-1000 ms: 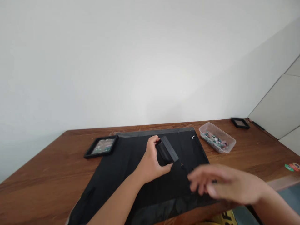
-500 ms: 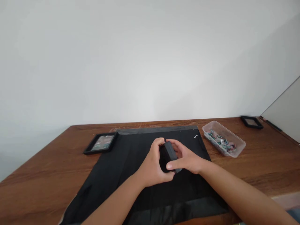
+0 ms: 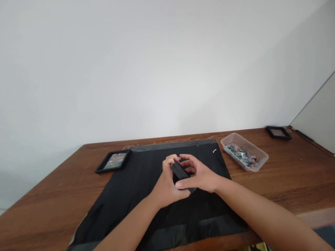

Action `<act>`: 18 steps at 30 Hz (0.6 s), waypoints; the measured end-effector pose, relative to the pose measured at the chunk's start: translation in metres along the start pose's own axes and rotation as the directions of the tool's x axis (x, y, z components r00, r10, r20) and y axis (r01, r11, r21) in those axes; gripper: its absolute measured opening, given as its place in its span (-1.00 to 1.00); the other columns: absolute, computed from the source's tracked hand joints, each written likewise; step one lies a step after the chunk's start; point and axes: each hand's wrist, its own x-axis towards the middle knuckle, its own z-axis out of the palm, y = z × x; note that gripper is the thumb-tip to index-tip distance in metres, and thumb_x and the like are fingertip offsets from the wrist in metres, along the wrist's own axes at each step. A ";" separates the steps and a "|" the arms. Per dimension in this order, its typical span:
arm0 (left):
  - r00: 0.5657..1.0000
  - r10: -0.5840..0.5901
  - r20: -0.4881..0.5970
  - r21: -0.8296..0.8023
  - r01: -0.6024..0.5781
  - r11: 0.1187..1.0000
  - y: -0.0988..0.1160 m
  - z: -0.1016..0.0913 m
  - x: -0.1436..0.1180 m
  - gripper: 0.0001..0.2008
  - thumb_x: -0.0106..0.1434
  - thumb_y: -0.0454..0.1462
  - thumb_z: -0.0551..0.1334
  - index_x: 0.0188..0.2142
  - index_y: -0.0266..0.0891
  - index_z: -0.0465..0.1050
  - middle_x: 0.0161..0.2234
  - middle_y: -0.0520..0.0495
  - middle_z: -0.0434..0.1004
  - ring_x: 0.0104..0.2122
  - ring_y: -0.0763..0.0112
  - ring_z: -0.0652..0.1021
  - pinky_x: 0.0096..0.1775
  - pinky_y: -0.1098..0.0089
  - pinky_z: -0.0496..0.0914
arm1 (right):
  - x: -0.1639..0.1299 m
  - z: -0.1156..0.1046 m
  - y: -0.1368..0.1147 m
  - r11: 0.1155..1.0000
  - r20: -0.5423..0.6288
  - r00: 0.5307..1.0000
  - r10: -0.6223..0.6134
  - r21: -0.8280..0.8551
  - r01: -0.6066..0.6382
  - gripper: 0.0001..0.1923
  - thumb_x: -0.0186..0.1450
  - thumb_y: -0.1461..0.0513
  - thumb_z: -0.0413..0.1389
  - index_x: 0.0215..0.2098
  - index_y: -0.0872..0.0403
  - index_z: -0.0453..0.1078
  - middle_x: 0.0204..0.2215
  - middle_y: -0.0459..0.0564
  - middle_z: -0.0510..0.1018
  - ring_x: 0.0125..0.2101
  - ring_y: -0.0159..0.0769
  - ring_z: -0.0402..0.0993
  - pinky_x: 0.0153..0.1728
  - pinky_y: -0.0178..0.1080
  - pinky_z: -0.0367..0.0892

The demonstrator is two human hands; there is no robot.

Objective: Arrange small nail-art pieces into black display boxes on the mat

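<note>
Between my two hands, above the black mat (image 3: 141, 181), a small black frame (image 3: 179, 170) is tilted with its thick edge toward me. My left hand (image 3: 167, 184) wraps round its left side, fingers at the top and thumb at the bottom. My right hand (image 3: 201, 176) grips it from the right, the thumb lying across the near edge and the fingers curled behind. Its faces are mostly hidden by the hands.
A black frame (image 3: 103, 165) with a speckled pane lies at the mat's left edge. To the right, a clear plastic tub (image 3: 258, 151) holds many small coloured pieces. Another black frame (image 3: 287, 136) lies far right on the wooden table (image 3: 285, 174). White scraps (image 3: 214, 151) dot the mat.
Both hands have shifted slightly left with the black frame, which has tilted further. The right fingers have loosened a little behind it. The camera view has turned slightly.
</note>
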 end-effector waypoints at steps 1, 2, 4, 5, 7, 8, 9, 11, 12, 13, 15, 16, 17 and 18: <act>1.000 0.022 -0.019 0.022 -0.022 1.000 0.001 0.001 0.000 -0.07 -0.12 -0.28 0.51 0.15 0.00 0.01 0.17 -0.18 0.19 0.10 0.03 0.55 0.04 -0.05 0.59 | 0.000 0.002 0.001 0.999 -0.017 1.000 -0.007 0.034 0.008 0.19 -0.23 -0.02 0.66 0.30 -0.08 0.32 0.21 0.12 0.40 0.20 0.00 0.38 0.27 0.16 0.34; 0.998 0.048 -0.038 0.048 -0.046 0.998 0.002 0.001 0.001 -0.07 -0.10 -0.28 0.50 0.16 -0.01 0.01 0.17 -0.19 0.19 0.11 0.02 0.54 0.04 -0.05 0.59 | 0.000 0.004 0.003 0.997 -0.033 0.999 -0.015 0.070 0.017 0.13 -0.20 -0.05 0.64 0.27 -0.07 0.33 0.19 0.11 0.41 0.18 -0.01 0.40 0.28 0.15 0.35; 0.993 0.096 -0.073 0.091 -0.089 0.992 0.004 0.001 0.001 -0.09 -0.06 -0.26 0.49 0.19 -0.02 0.02 0.17 -0.19 0.21 0.14 0.01 0.53 0.05 -0.06 0.58 | 0.000 0.007 0.006 0.990 -0.064 0.998 -0.028 0.135 0.037 0.04 -0.13 -0.11 0.61 0.22 -0.07 0.35 0.15 0.10 0.43 0.16 -0.03 0.42 0.26 0.13 0.37; 0.990 0.116 -0.085 0.101 -0.107 0.989 0.005 0.001 0.002 -0.10 -0.05 -0.25 0.49 0.19 -0.02 0.03 0.17 -0.19 0.21 0.14 0.01 0.53 0.04 -0.06 0.58 | 0.000 0.008 0.007 0.987 -0.077 0.996 -0.035 0.157 0.046 0.02 -0.12 -0.11 0.60 0.21 -0.07 0.35 0.14 0.09 0.44 0.15 -0.04 0.43 0.26 0.11 0.37; 0.982 0.153 -0.107 0.098 -0.142 0.985 0.005 0.001 0.003 -0.14 -0.02 -0.22 0.49 0.17 -0.01 0.05 0.17 -0.19 0.22 0.15 0.01 0.52 0.04 -0.05 0.59 | 0.000 0.009 0.008 0.982 -0.101 0.994 -0.046 0.178 0.064 0.00 -0.10 -0.10 0.60 0.21 -0.09 0.35 0.13 0.07 0.44 0.15 -0.05 0.43 0.25 0.10 0.38; 0.978 0.169 -0.124 0.091 -0.158 0.983 0.005 0.002 0.003 -0.17 0.00 -0.21 0.50 0.15 -0.01 0.06 0.16 -0.18 0.22 0.17 0.02 0.51 0.04 -0.05 0.59 | 0.000 0.009 0.008 0.980 -0.117 0.992 -0.053 0.183 0.074 0.00 -0.10 -0.09 0.60 0.22 -0.10 0.34 0.13 0.07 0.43 0.16 -0.04 0.43 0.25 0.10 0.39; 0.972 0.183 -0.146 0.082 -0.172 0.982 0.006 0.002 0.004 -0.21 0.02 -0.20 0.50 0.12 -0.02 0.07 0.16 -0.17 0.22 0.18 0.02 0.50 0.06 -0.05 0.58 | 0.001 0.008 0.008 0.979 -0.137 0.989 -0.062 0.186 0.087 0.01 -0.09 -0.09 0.60 0.23 -0.10 0.33 0.14 0.07 0.42 0.17 -0.03 0.42 0.24 0.09 0.40; 0.959 0.202 -0.199 0.072 -0.191 0.979 0.008 0.000 0.007 -0.29 0.05 -0.18 0.51 0.04 -0.03 0.09 0.13 -0.15 0.24 0.20 0.05 0.49 0.10 -0.04 0.57 | 0.003 0.006 0.008 0.972 -0.190 0.978 -0.087 0.197 0.125 0.02 -0.07 -0.10 0.58 0.25 -0.10 0.30 0.16 0.08 0.39 0.17 -0.03 0.42 0.21 0.08 0.43; 0.954 0.203 -0.222 0.072 -0.191 0.979 0.009 -0.001 0.008 -0.34 0.08 -0.19 0.50 0.00 -0.03 0.11 0.10 -0.12 0.27 0.17 0.09 0.51 0.10 -0.01 0.57 | 0.005 0.005 0.008 0.968 -0.218 0.971 -0.102 0.202 0.148 0.02 -0.06 -0.11 0.57 0.26 -0.11 0.28 0.18 0.09 0.38 0.16 -0.04 0.42 0.19 0.07 0.45; 0.951 0.202 -0.234 0.076 -0.190 0.979 0.011 -0.003 0.010 -0.42 0.11 -0.20 0.49 -0.06 -0.05 0.14 0.04 -0.09 0.31 0.10 0.15 0.55 0.07 0.05 0.58 | 0.006 0.003 0.008 0.964 -0.239 0.964 -0.118 0.204 0.169 0.03 -0.05 -0.11 0.57 0.27 -0.11 0.26 0.20 0.10 0.36 0.15 -0.05 0.43 0.18 0.06 0.46; 0.958 0.204 -0.202 0.088 -0.189 0.978 0.015 -0.009 0.014 -0.60 0.21 -0.23 0.43 -0.21 -0.07 0.17 -0.15 0.02 0.38 -0.17 0.33 0.58 -0.11 0.25 0.57 | 0.009 0.000 0.008 0.960 -0.263 0.953 -0.149 0.191 0.203 0.05 -0.05 -0.11 0.56 0.28 -0.12 0.24 0.24 0.10 0.33 0.13 -0.08 0.44 0.18 0.05 0.46; 0.965 0.207 -0.159 0.095 -0.193 0.976 0.017 -0.012 0.016 -0.65 0.26 -0.25 0.39 -0.29 -0.09 0.16 -0.27 0.08 0.38 -0.32 0.41 0.53 -0.24 0.35 0.52 | 0.010 -0.002 0.008 0.960 -0.268 0.949 -0.165 0.178 0.218 0.04 -0.05 -0.10 0.56 0.28 -0.12 0.24 0.24 0.10 0.33 0.13 -0.09 0.44 0.19 0.05 0.46; 0.971 0.212 -0.113 0.102 -0.200 0.974 0.019 -0.015 0.018 -0.66 0.31 -0.26 0.36 -0.36 -0.11 0.15 -0.37 0.12 0.35 -0.43 0.47 0.47 -0.34 0.42 0.44 | 0.010 -0.003 0.008 0.959 -0.270 0.946 -0.180 0.164 0.229 0.03 -0.04 -0.10 0.56 0.28 -0.12 0.25 0.24 0.10 0.33 0.12 -0.09 0.44 0.19 0.06 0.45; 0.973 0.220 -0.077 0.109 -0.211 0.971 0.020 -0.018 0.019 -0.64 0.35 -0.26 0.34 -0.41 -0.12 0.14 -0.44 0.14 0.32 -0.50 0.49 0.41 -0.42 0.44 0.37 | 0.010 -0.003 0.008 0.959 -0.270 0.943 -0.192 0.151 0.239 0.00 -0.03 -0.09 0.56 0.26 -0.11 0.26 0.24 0.09 0.34 0.12 -0.09 0.44 0.19 0.06 0.46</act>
